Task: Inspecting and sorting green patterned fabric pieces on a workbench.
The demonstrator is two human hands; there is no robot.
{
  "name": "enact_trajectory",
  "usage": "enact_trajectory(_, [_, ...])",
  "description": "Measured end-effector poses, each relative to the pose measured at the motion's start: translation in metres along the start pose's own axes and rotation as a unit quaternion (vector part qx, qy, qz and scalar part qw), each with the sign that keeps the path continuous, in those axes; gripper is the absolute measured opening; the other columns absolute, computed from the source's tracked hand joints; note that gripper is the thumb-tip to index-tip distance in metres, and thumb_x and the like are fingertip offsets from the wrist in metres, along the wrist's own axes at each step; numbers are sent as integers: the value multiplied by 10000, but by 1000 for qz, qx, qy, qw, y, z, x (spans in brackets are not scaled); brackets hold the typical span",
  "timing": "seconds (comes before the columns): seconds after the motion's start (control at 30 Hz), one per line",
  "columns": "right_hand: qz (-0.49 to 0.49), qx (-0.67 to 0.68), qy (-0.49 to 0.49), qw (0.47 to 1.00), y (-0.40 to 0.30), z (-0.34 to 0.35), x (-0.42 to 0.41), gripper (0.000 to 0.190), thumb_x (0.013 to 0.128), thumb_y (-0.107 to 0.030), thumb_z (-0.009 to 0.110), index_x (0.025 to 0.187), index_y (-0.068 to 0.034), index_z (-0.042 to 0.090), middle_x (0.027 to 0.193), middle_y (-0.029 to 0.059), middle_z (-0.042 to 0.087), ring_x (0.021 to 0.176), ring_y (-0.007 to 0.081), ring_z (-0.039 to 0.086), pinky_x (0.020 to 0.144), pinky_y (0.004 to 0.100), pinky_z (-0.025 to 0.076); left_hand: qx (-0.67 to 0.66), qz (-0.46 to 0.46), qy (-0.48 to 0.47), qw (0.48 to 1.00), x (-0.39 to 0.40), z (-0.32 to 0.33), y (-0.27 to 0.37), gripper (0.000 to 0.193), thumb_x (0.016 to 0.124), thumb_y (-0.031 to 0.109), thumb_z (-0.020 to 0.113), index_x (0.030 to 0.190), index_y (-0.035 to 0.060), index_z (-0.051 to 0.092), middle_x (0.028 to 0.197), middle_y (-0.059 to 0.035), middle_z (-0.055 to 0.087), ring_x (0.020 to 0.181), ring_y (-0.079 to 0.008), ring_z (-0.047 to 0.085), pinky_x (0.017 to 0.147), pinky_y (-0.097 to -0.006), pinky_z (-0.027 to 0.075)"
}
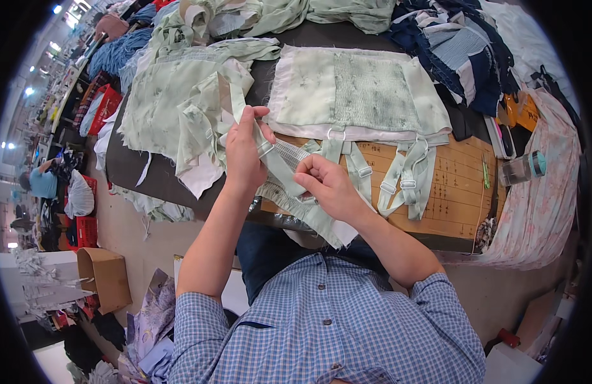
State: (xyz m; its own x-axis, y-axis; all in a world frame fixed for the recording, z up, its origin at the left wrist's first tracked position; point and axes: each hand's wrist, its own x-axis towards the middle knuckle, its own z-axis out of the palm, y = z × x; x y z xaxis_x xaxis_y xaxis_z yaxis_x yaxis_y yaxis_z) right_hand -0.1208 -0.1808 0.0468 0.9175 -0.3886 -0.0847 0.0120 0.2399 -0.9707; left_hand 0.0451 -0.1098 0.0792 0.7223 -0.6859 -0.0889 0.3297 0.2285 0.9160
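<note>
My left hand (245, 151) grips a pale green fabric strap (282, 168) near its white slider. The strap's lower part is pinched between thumb and finger of my right hand (325, 185). Beneath both hands, a smocked piece of pale green cloth (296, 204) hangs over the table's front edge. Just beyond my right hand lies a flat garment panel (373, 91) with a gathered middle and a frayed side. From its lower edge run several straps with white sliders (408, 184). Left of my left hand are more pale green pieces (161, 105), loosely piled.
A brown board (449, 192) bearing writing lies under the straps. On it are green thread snips (486, 174). A clear container with a teal lid (521, 168) stands at the right. Navy cloth (488, 86) is heaped behind; floral fabric (541, 201) drapes over the right edge.
</note>
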Motion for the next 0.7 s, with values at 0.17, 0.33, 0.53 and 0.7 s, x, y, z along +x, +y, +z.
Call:
enact_trajectory(0.17, [-7, 12, -11, 1000, -4, 4, -3, 139, 967, -116, 593, 1038, 1, 571, 928, 28, 645, 798, 55, 579, 718, 217, 490, 16, -8, -13, 1000, 0, 3, 3, 353, 1048, 344, 414, 1064, 39, 591, 642, -38, 573, 586, -102, 524, 573, -243, 409])
enact_trajectory(0.33, [20, 0, -56, 998, -7, -4, -2, 164, 988, -145, 562, 1014, 9, 612, 872, 50, 685, 765, 74, 611, 694, 226, 492, 14, 11, -50, 999, 15, 3, 5, 358, 1053, 359, 401, 1033, 50, 581, 659, -46, 600, 562, -96, 528, 537, -241, 413])
enact_trajectory(0.53, [3, -55, -61, 997, -19, -9, 0, 210, 1003, -167, 530, 1008, 17, 629, 788, 42, 675, 698, 73, 605, 668, 221, 485, 21, 15, -69, 997, 34, 7, 5, 355, 1055, 367, 391, 1017, 65, 572, 671, -58, 615, 549, -101, 531, 524, -251, 429])
enact_trajectory(0.7, [24, -44, 47, 998, -14, -19, -9, 208, 994, -166, 538, 1016, 18, 633, 859, 60, 681, 755, 98, 644, 698, 224, 496, 367, -71, -146, 916, 37, 5, 25, 375, 1006, 352, 494, 1003, 15, 659, 768, -64, 685, 621, -98, 599, 554, -258, 453])
